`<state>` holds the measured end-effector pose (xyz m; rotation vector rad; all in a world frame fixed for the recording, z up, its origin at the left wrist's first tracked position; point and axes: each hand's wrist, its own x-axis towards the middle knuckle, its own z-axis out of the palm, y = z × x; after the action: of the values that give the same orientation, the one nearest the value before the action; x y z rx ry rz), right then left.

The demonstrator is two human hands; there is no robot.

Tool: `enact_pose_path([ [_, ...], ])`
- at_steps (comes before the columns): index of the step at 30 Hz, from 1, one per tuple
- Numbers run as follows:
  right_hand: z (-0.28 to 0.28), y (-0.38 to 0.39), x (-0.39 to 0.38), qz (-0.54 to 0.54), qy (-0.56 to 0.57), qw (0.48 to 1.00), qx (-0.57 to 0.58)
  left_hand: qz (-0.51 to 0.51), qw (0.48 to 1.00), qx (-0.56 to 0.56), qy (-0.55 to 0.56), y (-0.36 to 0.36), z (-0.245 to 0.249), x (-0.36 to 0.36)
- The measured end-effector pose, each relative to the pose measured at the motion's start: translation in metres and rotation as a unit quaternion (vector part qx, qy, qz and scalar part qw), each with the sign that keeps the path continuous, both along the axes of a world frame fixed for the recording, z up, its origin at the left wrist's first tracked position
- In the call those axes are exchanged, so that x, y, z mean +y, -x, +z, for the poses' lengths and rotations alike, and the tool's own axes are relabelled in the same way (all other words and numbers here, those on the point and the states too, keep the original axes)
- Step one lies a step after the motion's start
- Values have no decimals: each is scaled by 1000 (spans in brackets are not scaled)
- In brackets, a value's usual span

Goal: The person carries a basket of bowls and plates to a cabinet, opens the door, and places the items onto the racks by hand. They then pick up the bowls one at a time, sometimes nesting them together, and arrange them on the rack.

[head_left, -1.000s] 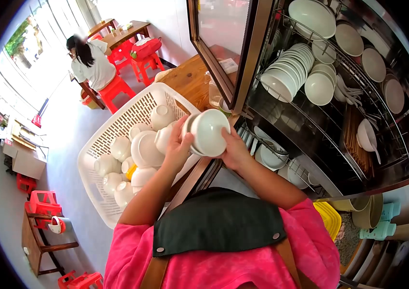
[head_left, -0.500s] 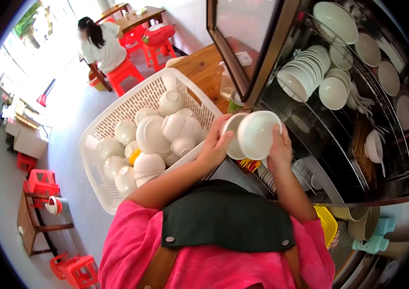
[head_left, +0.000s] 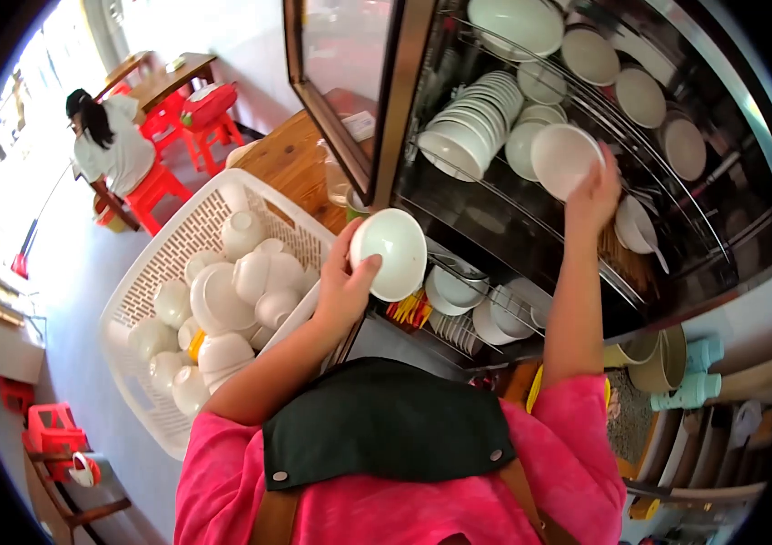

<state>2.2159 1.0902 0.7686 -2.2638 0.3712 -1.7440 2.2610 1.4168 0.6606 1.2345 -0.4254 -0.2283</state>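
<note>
My left hand (head_left: 347,282) grips a white bowl (head_left: 392,256) by its rim, thumb on the near face, beside the basket. Reaching into the open cabinet, my right hand (head_left: 596,193) is closed on the edge of another white bowl (head_left: 563,162). That bowl is tilted with its inside toward me, in front of the rack's stacked bowls (head_left: 523,148). A row of nested white bowls (head_left: 460,136) stands on the wire rack (head_left: 504,195) to its left. The white plastic basket (head_left: 136,386) at my left holds several white bowls and cups (head_left: 222,300).
The cabinet door (head_left: 386,100) stands open above a wooden counter (head_left: 291,159). Lower shelves hold more bowls (head_left: 459,286) and plates. A person (head_left: 118,145) sits on a red stool (head_left: 157,193) at the far left. Cyan cups (head_left: 702,354) are at the lower right.
The two bowls were together between my hands. My right hand has carried one rightward and up into the cabinet, while the left keeps the other. The view has swung right.
</note>
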Motion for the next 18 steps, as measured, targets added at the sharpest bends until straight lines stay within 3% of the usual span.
enact_pose_path([
  [2,-2,-20,-15,-108,4,990,95,-35,999,24,24,-2,7,-5],
  [4,-14,-41,-35,-105,12,982,159,-74,975,161,132,-1,18,-9],
  [6,-25,-52,-36,-155,-22,957,244,-84,975,159,130,0,24,-13],
  [10,-57,-73,-73,-147,5,969,201,-101,978,144,110,-3,30,-26],
  [13,-42,-62,-50,-244,8,948,205,-98,990,83,62,-3,27,-36],
  [15,-13,-34,0,-113,121,977,135,-90,995,27,29,-6,29,-42],
  [16,-29,-28,8,-41,120,985,116,-67,996,-51,-8,-5,29,-42],
  [17,-48,-19,29,90,-72,979,169,-43,990,-130,-43,-4,29,-44],
  [18,-64,-8,56,280,-277,903,168,-45,989,-133,-41,-3,28,-47],
])
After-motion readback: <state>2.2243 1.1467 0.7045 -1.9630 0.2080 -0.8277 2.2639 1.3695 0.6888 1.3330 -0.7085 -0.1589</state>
